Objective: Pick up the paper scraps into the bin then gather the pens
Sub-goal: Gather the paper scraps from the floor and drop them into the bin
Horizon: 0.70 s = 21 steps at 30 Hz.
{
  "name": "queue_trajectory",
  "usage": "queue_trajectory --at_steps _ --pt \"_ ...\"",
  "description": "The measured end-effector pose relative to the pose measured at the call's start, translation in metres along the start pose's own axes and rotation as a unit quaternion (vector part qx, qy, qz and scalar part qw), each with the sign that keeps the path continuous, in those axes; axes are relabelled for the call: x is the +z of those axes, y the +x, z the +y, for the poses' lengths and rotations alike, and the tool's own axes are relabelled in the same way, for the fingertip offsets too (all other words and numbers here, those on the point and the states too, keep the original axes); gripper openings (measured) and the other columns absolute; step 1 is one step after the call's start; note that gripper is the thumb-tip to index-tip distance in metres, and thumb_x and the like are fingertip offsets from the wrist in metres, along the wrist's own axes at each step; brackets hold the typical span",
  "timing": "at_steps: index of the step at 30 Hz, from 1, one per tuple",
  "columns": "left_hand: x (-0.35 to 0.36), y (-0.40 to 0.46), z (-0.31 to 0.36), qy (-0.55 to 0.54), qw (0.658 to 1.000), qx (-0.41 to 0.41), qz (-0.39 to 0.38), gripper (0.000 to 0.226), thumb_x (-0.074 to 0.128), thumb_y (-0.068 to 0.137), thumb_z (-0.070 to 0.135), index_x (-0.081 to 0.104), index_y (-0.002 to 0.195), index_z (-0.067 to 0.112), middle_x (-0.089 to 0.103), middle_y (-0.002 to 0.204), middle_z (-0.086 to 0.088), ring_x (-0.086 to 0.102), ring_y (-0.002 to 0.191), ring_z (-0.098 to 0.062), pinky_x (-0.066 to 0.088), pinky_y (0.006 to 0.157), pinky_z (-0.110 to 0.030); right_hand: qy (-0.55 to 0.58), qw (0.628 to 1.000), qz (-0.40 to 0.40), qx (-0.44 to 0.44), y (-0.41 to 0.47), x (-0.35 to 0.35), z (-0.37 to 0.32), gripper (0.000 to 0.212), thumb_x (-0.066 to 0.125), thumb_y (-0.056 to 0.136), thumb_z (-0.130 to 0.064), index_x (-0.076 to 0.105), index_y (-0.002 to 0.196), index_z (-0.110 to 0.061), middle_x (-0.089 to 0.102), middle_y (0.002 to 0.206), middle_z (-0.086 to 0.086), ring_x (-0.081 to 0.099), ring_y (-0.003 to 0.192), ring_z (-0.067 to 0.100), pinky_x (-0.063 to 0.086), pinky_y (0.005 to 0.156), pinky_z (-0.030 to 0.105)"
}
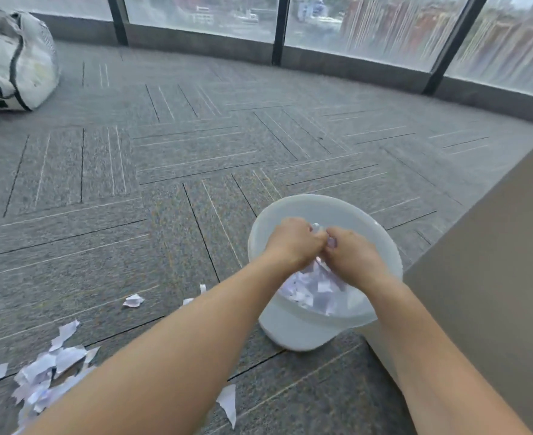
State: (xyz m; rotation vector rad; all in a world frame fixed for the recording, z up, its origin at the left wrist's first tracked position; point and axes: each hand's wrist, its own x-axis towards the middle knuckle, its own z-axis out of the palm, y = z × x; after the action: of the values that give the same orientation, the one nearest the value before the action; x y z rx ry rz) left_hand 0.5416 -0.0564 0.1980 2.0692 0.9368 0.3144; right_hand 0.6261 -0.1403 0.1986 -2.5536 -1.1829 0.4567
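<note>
Nestling between hands: scraps

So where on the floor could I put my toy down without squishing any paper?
The carpet lies bare between the white bin, the big bag and the windows. It is crowded near the left forearm, where paper scraps lie, and over the bin, where both hands meet.

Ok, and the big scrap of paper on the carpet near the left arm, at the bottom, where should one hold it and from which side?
Probably by its narrow lower tip. The long paper scrap lies flat on the carpet, so a pinch from above at that pointed end could lift it. Both the left hand and the right hand are now over the bin, holding scraps.
</note>
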Motion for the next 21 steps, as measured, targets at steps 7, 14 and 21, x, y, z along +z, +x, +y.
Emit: queue_trajectory --at_steps 7,14,21 --pt "-0.026 -0.007 -0.028 -0.092 0.988 0.08 0.093 0.036 0.043 0.096 0.026 0.069 0.08 0.006 0.068 0.078 -0.007 0.059 0.075 -0.021 0.044 0.07 -0.035 -0.014 0.996 0.082 -0.016 -0.01 -0.004 -0.021 0.032 0.052 0.091 -0.027 0.061 0.12 -0.018 0.065 0.119 0.004 0.058 0.11 0.024 0.045 0.089 0.034" --pt "-0.093 -0.093 -0.187 0.008 0.968 0.023 0.251 0.023 0.048 0.089 0.025 0.068 0.092 0.013 0.065 0.091 0.0 0.059 0.086 -0.015 0.048 0.078 -0.032 0.15 0.943 0.082 -0.286 -0.06 0.082 -0.156 0.013 0.055 0.09 -0.024 0.065 0.097 -0.018 0.067 0.088 -0.002 0.06 0.075 0.017 0.047 0.069 0.031" --pt "-0.073 -0.265 -0.373 0.194 0.908 -0.317 0.195 0.067 0.042 0.076 0.064 0.049 0.132 0.027 0.04 0.144 -0.006 0.032 0.134 -0.029 0.03 0.107 -0.05 -0.081 0.907 -0.253 -0.326 -0.093 0.285 -0.171 0.062 0.046 0.092 -0.053 0.024 0.147 -0.034 0.021 0.157 0.003 0.019 0.142 0.031 0.032 0.11 0.046"
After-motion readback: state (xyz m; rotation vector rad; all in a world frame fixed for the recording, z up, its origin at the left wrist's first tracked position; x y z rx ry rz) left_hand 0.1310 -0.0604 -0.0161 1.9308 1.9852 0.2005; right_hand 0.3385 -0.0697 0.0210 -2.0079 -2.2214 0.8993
